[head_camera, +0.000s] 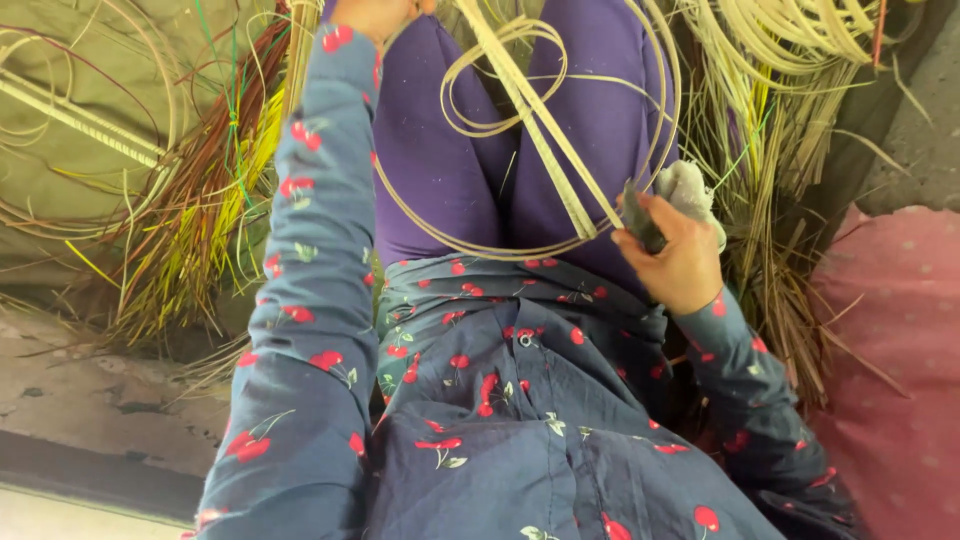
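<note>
The cane strips (540, 130) run as a pale flat band from 12 o'clock down to about 3 o'clock of the lap, across the purple trousers (440, 160). Thinner strands of the same cane loop in a wide ring around both knees.

The right hand (672, 250) sits at 3 o'clock, fingers pressed together around a grey cloth (690, 185) and a dark object that cannot be identified. The lower end of the cane strips meets this hand at the fingertips; whether the strips are pinched or only touching cannot be told.

The left hand (375, 15) is at 12 o'clock, cut off by the upper edge of the view. Its fingers are out of sight, so its state cannot be told. The left arm extends straight upward from 7 o'clock in a blue sleeve (310, 300) printed with red cherries.

A bundle of yellow, red and green cane (195, 215) lies at 9 o'clock on an olive sheet (70, 190). A bundle of pale cane (790, 100) lies at 2 o'clock. A pink dotted cloth (890, 330) lies at 4 o'clock.
</note>
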